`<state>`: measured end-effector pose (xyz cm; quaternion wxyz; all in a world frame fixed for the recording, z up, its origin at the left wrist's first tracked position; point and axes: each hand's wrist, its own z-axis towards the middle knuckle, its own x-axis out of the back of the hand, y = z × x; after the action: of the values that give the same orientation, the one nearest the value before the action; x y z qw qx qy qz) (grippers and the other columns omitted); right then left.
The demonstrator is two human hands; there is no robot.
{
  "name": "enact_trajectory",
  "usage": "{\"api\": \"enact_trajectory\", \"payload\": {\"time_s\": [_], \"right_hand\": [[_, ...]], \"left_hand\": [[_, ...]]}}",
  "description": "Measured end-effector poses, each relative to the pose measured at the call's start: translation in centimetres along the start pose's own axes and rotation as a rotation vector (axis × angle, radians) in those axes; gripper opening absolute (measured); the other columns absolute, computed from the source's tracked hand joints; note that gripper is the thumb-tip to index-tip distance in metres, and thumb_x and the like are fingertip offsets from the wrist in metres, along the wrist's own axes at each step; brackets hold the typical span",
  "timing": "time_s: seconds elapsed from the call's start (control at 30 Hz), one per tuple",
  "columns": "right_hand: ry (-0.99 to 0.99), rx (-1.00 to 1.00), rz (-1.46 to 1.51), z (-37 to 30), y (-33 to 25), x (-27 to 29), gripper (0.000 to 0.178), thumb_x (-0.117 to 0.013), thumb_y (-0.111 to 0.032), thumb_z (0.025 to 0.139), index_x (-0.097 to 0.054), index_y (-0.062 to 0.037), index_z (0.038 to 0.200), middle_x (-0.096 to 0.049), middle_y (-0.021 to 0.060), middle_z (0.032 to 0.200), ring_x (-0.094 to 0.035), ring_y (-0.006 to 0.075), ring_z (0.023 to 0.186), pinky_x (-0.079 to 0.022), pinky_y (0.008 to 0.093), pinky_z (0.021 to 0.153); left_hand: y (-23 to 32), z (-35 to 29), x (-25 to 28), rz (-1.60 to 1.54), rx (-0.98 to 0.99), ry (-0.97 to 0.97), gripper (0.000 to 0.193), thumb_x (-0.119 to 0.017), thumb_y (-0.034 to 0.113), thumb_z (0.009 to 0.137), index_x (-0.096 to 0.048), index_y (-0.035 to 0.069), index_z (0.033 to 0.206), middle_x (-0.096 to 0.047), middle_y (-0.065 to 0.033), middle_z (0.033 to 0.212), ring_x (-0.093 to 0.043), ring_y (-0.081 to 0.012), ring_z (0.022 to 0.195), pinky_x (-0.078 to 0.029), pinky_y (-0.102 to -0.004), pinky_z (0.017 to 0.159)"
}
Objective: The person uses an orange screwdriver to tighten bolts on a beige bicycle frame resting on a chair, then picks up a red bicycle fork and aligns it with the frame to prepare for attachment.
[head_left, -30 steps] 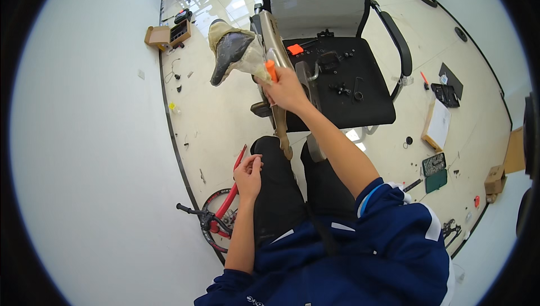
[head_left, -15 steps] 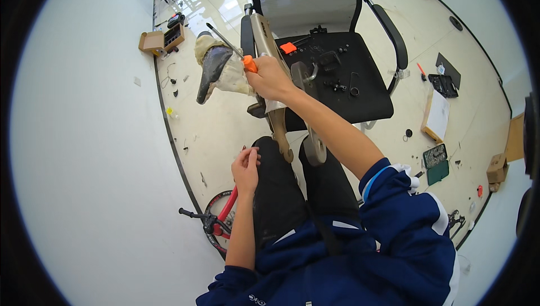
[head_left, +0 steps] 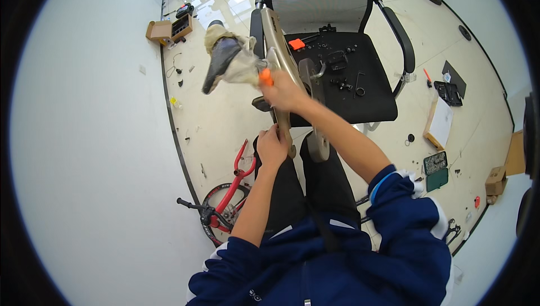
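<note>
Right hand (head_left: 288, 93): closed about an orange-handled tool (head_left: 266, 77), motion-blurred, working end indistinct; whole-fist hold, seemingly for firm control

Left hand (head_left: 272, 147): nearer the body, fingers drawn narrow at the lower part of the bicycle frame; whether they pinch or merely touch cannot be told; position suggests steadying

Bicycle frame (head_left: 279, 39), one: between the hands and on beyond them, slanting down from the office chair to above the wearer's thighs; apparently leaned there for support; smooth bronze-gold finish, broad tube, slimmer toward the left hand

Saddle (head_left: 222, 58): beyond and left of the right hand; dark, long-nosed, in cloudy, crumpled plastic wrapping (head_left: 242, 70), presumably against scuffs

Pedal (head_left: 261, 103): black, blocky, just left of the right hand

Elongated grey-bronze part (head_left: 319, 147): right of the left hand, round-ended, flat-sided; exact kind unclear

Office chair (head_left: 374, 103): beyond and right of the right hand; black mesh back, flat padded seat, seemingly doubling as a parts tray within reach; on it an orange square piece (head_left: 296, 44), thin L-shaped hex key (head_left: 358, 84) and squarish black block (head_left: 337, 60)

Red bicycle frame (head_left: 230, 193): left of the left hand, lower down; glossy, forked, overlapping a black-tyred wheel (head_left: 206, 200)
</note>
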<state>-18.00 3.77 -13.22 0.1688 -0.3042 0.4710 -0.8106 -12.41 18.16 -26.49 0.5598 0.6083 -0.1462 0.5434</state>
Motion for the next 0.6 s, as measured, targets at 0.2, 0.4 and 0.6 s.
{"api": "enact_trajectory", "payload": {"time_s": [0.2, 0.4, 0.6], "right_hand": [[0.582, -0.170, 0.773, 0.3, -1.3, 5.6, 0.041, -0.058, -0.024, 0.095, -0.045, -0.0110, 0.058, -0.046, 0.0037, 0.047, -0.043, 0.0124, 0.035, -0.030, 0.0289, 0.035], [-0.281, 0.120, -0.218, -3.4, -1.6, -7.2, 0.023, -0.059, -0.024, 0.086, -0.067, -0.0025, 0.086, -0.065, 0.0214, 0.075, -0.063, 0.0406, 0.075, -0.049, 0.0499, 0.072], [-0.231, -0.027, 0.072, -6.1, -4.3, -6.4, 0.026, -0.058, -0.023, 0.085, -0.063, 0.0016, 0.080, -0.062, 0.0246, 0.070, -0.061, 0.0450, 0.070, -0.048, 0.0521, 0.067]], "left_hand": [[-0.5, -1.0, 0.1, 0.031, 0.000, 0.082, 0.022, -0.060, 0.018, 0.089, -0.071, 0.006, 0.104, -0.065, -0.0186, 0.080, -0.059, -0.0355, 0.076, -0.048, -0.0447, 0.070], [-4.1, -1.1, -3.5, -0.060, -0.307, 0.263, 0.032, -0.063, 0.025, 0.090, -0.067, 0.006, 0.116, -0.069, -0.0152, 0.096, -0.063, -0.0313, 0.089, -0.048, -0.0421, 0.083], [-3.8, -2.1, -2.7, -0.073, -0.155, 0.135, 0.038, -0.058, 0.027, 0.095, -0.060, 0.006, 0.128, -0.066, -0.0130, 0.110, -0.061, -0.0271, 0.102, -0.046, -0.0383, 0.092]]}}
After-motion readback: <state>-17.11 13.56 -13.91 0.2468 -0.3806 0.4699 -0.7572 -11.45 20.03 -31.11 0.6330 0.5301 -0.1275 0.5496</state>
